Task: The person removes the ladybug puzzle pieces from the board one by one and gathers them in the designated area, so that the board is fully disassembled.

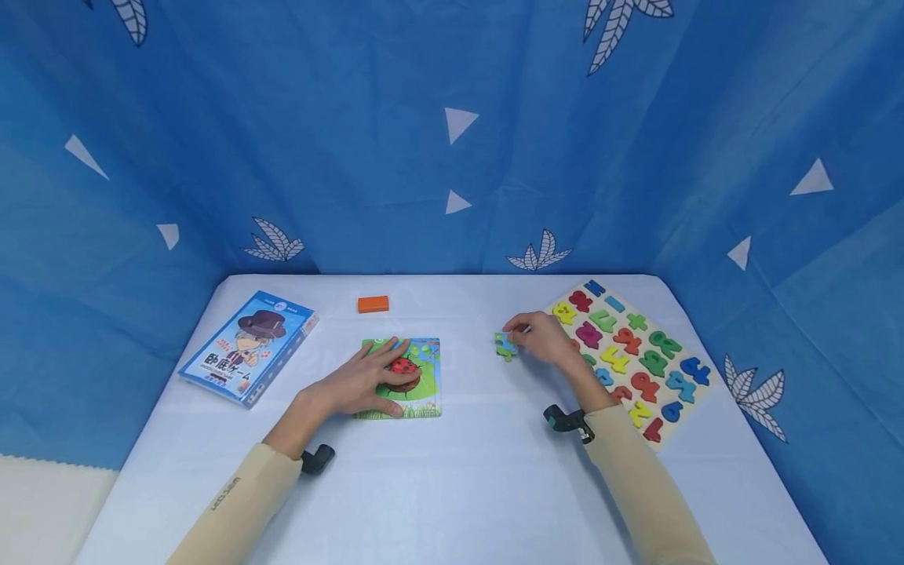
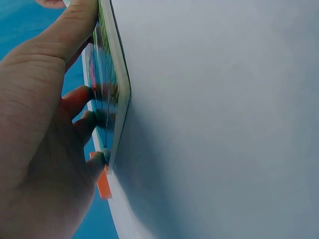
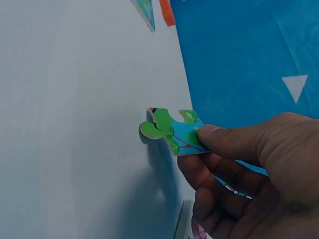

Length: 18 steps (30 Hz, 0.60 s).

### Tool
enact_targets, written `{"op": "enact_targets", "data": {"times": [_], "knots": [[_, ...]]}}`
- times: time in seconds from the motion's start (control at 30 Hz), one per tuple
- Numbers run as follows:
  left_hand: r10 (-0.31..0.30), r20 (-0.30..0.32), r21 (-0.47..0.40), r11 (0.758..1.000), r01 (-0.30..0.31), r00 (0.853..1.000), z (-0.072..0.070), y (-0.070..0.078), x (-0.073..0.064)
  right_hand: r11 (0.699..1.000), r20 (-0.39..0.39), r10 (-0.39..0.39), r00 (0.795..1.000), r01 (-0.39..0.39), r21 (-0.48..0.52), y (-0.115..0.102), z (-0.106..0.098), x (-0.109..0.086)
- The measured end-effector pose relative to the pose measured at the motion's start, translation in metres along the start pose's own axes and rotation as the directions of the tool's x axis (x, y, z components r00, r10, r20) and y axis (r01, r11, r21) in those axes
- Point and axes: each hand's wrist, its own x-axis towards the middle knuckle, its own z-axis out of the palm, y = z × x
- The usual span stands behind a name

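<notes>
My left hand [image 1: 356, 383] rests with spread fingers on a square ladybug jigsaw puzzle [image 1: 429, 367], green with a red beetle in the middle. In the left wrist view the fingertips touch the picture face of the puzzle [image 2: 110, 104], seen nearly edge-on. To the right of it, my right hand [image 1: 545, 339] pinches a jigsaw piece [image 1: 504, 347] between thumb and fingers. Close up in the right wrist view, the piece [image 3: 174, 130] is green and blue with leaves and a rounded knob, held above the white tabletop.
A blue game box [image 1: 247, 345] with a cartoon figure lies at the left. Behind the puzzle sits an orange block [image 1: 373, 304]. A board of colourful wooden numbers [image 1: 639, 357] lies at the right, partly under the right forearm. Blue curtain [image 1: 395, 157] encloses the white table [image 1: 452, 486].
</notes>
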Motion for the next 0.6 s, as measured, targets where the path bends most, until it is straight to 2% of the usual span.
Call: {"op": "enact_targets", "data": {"times": [0.13, 0.37, 0.6], "knots": [[-0.005, 0.004, 0.004, 1.0, 0.005, 1.0, -0.001, 0.0, 0.0, 0.999, 0.0, 0.001, 1.0, -0.001, -0.04, 0.005, -0.004, -0.001], [-0.003, 0.006, 0.0, 1.0, 0.003, 1.0, -0.001, 0.0, 0.001, 0.999, -0.009, -0.013, 1.0, 0.012, -0.048, 0.011, -0.009, 0.0], [-0.005, 0.013, -0.005, 1.0, 0.005, 1.0, -0.001, 0.001, 0.001, 0.999, 0.02, 0.0, 1.0, 0.001, -0.039, 0.019, -0.012, 0.001]]}}
